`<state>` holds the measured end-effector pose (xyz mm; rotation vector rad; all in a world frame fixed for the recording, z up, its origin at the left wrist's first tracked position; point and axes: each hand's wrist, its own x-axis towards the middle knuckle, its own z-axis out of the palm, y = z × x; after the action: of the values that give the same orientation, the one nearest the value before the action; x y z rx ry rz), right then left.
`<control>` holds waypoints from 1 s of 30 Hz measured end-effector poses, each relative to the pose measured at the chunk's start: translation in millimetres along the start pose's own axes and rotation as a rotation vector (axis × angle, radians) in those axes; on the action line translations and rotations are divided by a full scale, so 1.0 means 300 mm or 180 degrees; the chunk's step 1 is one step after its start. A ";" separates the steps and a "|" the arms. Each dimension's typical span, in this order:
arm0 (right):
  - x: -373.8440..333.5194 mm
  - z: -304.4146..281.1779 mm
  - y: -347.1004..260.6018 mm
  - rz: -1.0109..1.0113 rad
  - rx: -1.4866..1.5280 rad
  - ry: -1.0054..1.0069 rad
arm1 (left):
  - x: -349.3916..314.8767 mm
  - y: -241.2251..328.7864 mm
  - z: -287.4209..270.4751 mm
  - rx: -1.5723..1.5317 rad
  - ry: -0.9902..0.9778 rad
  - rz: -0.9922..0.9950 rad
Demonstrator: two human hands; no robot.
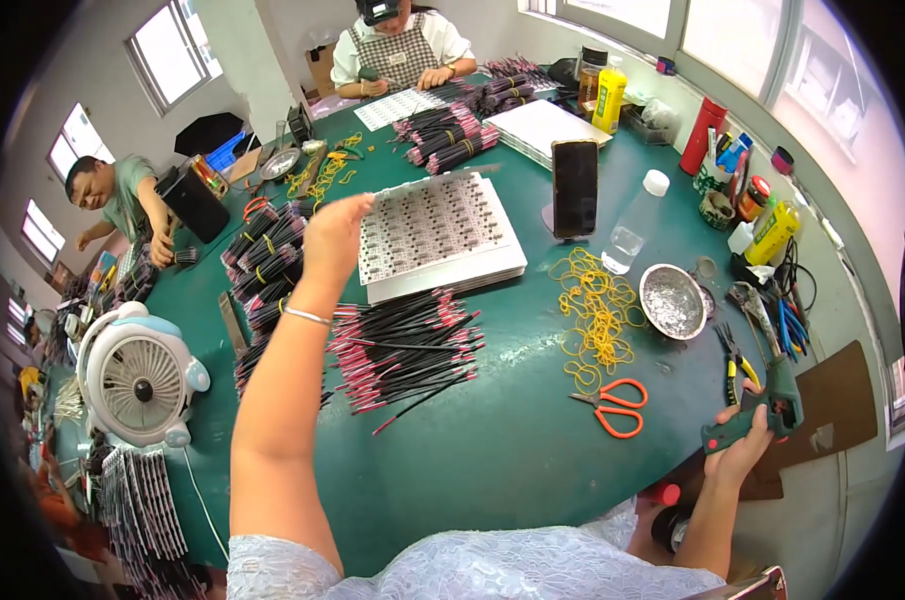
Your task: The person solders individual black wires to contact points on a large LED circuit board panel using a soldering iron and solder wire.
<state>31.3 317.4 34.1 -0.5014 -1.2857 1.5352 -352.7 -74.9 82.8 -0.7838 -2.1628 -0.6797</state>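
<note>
The left hand [338, 232] was at the left edge of a white, rectangular panel stack [443, 235] dotted with dark parts; its pinch could not be told. Far right, the right hand [743, 445] was wrapped around a dark-green, pistol-shaped tool [787, 396].

Bright windows [738, 42] break pale walls [113, 80] beyond a green table [523, 450].

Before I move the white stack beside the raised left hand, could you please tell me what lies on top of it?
Rows of small dark pieces lie on top of the white stack. Its lower layers show only at their edges; whatever lies between them is covered.
</note>
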 end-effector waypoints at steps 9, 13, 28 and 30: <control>-0.030 -0.057 -0.067 -0.0114 0.0232 0.0010 | 0.160 0.345 -0.635 -0.0428 -0.0470 -0.0967; -0.044 -0.066 -0.079 -0.0061 0.0382 -0.0258 | -0.005 0.381 -0.759 -0.1006 -0.0915 -0.1891; -0.281 -0.052 -0.063 0.0881 0.1037 -0.1193 | -0.317 0.410 -0.434 -0.1946 -0.2217 -0.2609; -0.272 -0.034 -0.063 0.1007 0.1271 -0.1483 | -0.323 0.438 -0.450 -0.1554 -0.2235 -0.2114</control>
<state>79.3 248.7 24.4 -0.0873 -1.2275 2.2070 -146.5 -106.8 118.0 -0.5739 -2.9932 -1.4844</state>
